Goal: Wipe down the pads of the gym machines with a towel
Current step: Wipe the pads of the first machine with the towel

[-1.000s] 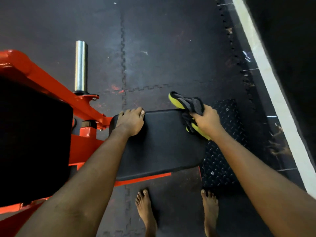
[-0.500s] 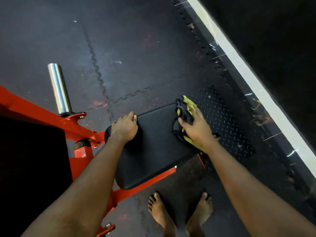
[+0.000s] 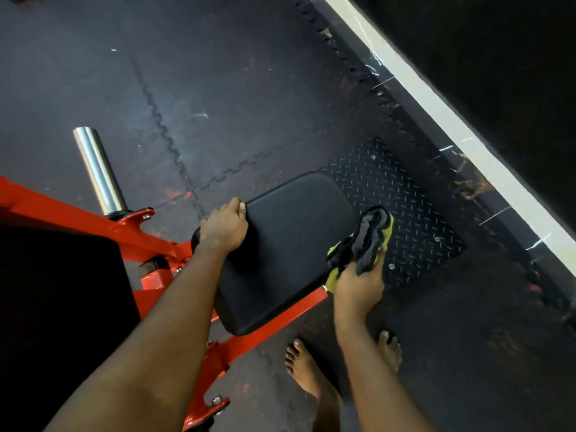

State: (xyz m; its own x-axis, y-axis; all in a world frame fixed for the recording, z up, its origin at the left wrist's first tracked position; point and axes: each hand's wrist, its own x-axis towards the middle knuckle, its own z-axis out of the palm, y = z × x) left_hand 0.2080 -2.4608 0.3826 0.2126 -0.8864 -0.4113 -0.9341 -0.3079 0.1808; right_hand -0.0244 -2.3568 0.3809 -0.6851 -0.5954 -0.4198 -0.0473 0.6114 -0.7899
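A black seat pad (image 3: 286, 244) sits on an orange machine frame (image 3: 131, 229) in the middle of the head view. My left hand (image 3: 223, 227) grips the pad's far left edge, fingers curled over it. My right hand (image 3: 358, 285) holds a bunched grey and yellow-green towel (image 3: 366, 241) at the pad's right edge, over the edge toward the footplate. A second, larger black pad (image 3: 59, 307) fills the lower left.
A chrome weight peg (image 3: 98, 171) stands up from the frame at the left. A black checker-plate footplate (image 3: 402, 210) lies right of the seat. My bare feet (image 3: 307, 369) stand on dark rubber floor mats. A white strip along a dark wall (image 3: 436, 101) runs at the right.
My right hand has drawn the towel from the top of the pad's right side off to its right edge, nearer me. The view has tilted. My left hand keeps its grip.
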